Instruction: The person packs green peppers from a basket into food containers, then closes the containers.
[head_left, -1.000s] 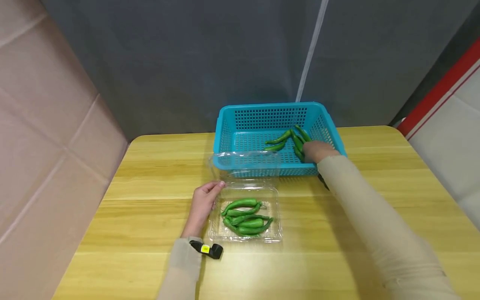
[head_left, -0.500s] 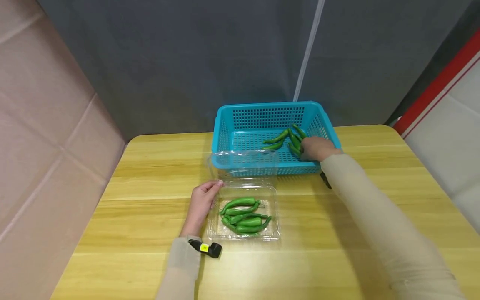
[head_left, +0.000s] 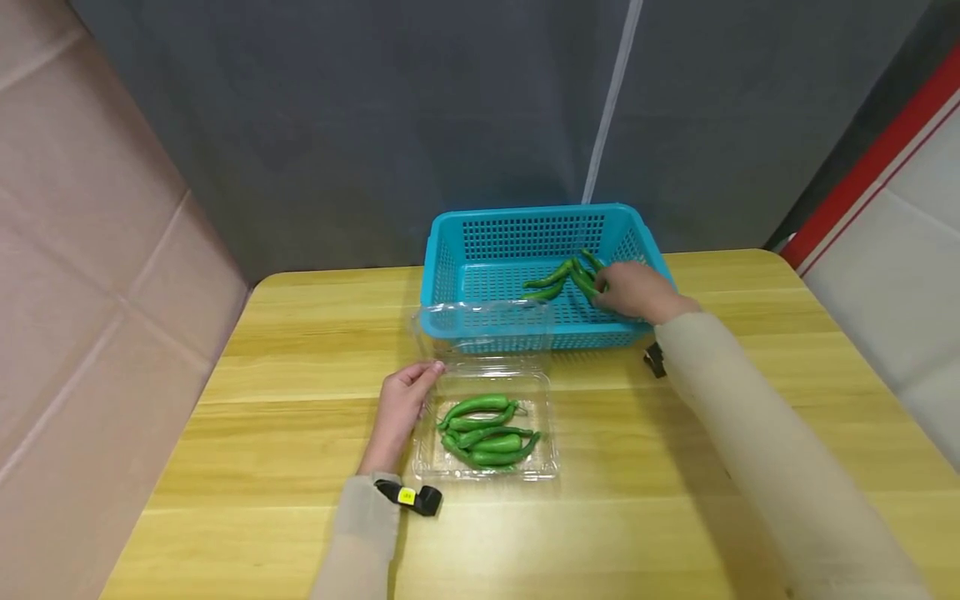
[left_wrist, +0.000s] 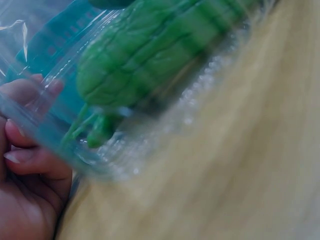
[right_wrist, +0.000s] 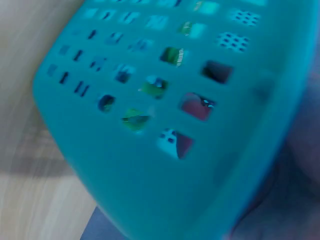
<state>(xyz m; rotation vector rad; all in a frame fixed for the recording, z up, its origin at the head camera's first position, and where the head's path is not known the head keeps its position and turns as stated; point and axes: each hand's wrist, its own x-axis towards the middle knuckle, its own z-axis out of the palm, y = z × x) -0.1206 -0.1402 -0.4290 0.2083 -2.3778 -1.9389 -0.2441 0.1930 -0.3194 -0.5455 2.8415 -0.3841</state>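
A clear plastic clamshell box [head_left: 542, 388] lies on the table with its lid [head_left: 487, 343] raised, holding several green chili peppers [head_left: 480, 405]. My left hand [head_left: 400, 406] pinches the box's left edge near the hinge; in the left wrist view, its thumb and fingers are at the clear wall beside a pepper [left_wrist: 145, 55]. Behind the box stands a blue plastic basket [head_left: 532, 211] with several more green chili peppers [head_left: 551, 275]. My right hand [head_left: 637, 292] reaches over its front right side, fingers curled on a pepper among them. In the right wrist view the basket wall [right_wrist: 125, 165] mostly hides that hand.
The wooden table [head_left: 300, 358] reaches back to a dark grey partition [head_left: 375, 125]. A pale wall [head_left: 112, 292] stands at the left, a red-and-white panel [head_left: 892, 158] at the right. The box's lid overlaps the basket's front in the head view.
My right hand has risen slightly and turned among the peppers in the basket. My left hand keeps its hold on the box. The head view has shifted slightly.
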